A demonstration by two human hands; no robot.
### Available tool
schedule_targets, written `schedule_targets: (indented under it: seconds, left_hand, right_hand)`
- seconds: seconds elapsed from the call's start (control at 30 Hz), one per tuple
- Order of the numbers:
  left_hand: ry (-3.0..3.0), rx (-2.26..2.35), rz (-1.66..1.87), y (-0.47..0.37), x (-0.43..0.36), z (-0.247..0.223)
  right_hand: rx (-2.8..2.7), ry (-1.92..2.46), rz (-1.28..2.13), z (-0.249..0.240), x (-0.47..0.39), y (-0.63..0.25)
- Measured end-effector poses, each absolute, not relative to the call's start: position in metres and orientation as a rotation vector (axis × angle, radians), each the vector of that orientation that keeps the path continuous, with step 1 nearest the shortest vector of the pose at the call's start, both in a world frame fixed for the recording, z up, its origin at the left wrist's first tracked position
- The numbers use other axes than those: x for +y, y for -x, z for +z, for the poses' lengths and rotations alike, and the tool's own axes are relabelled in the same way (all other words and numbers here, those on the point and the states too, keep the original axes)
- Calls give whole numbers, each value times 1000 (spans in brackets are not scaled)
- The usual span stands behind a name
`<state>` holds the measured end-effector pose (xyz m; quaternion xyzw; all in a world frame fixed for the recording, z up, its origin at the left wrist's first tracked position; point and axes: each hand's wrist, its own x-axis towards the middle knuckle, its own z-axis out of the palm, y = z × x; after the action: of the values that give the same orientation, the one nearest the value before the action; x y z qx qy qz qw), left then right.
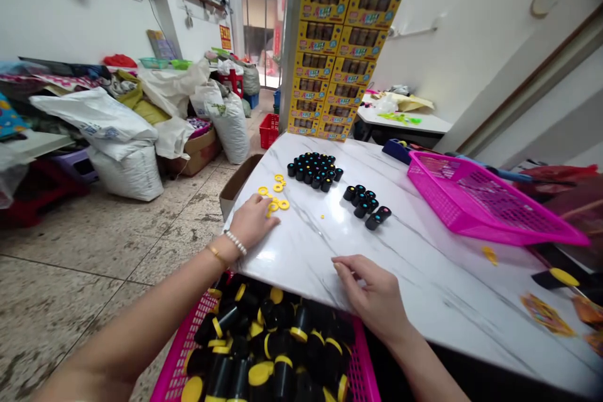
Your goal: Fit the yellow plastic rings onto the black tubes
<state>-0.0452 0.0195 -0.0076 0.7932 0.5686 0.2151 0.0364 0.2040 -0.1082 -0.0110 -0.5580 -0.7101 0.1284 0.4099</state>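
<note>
My left hand lies low over the table's left edge with its thumb spread from the fingers. Its fingertips are at a loose group of yellow rings; whether they grip one is hidden. Over the front edge of the table, my right hand has its fingers curled and thumb and forefinger close together, with nothing showing between them. Below both hands, a pink basket holds many black canisters with yellow lids. Small black cylinders with blue or yellow tops stand in a cluster, and a smaller group stands nearer.
A tiny yellow piece lies mid-table. Stacked yellow boxes rise at the far end. To the right are an upper pink basket and crumpled wrappers. White sacks and a cardboard box stand on the floor at left.
</note>
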Motion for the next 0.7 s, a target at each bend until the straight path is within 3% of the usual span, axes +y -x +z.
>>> schedule_targets:
  seconds: [0.27, 0.43, 0.7]
  left_hand:
    - [-2588, 1619, 526, 29, 16, -16]
    - [-2446, 1649, 754, 31, 27, -17]
    - [-2690, 1133, 530, 15, 13, -19]
  right_hand:
    - [-1677, 1495, 461, -23, -118, -216]
    - [-1800, 1405, 321, -10, -102, -214]
    - [-2341, 1249, 112, -1, -61, -183]
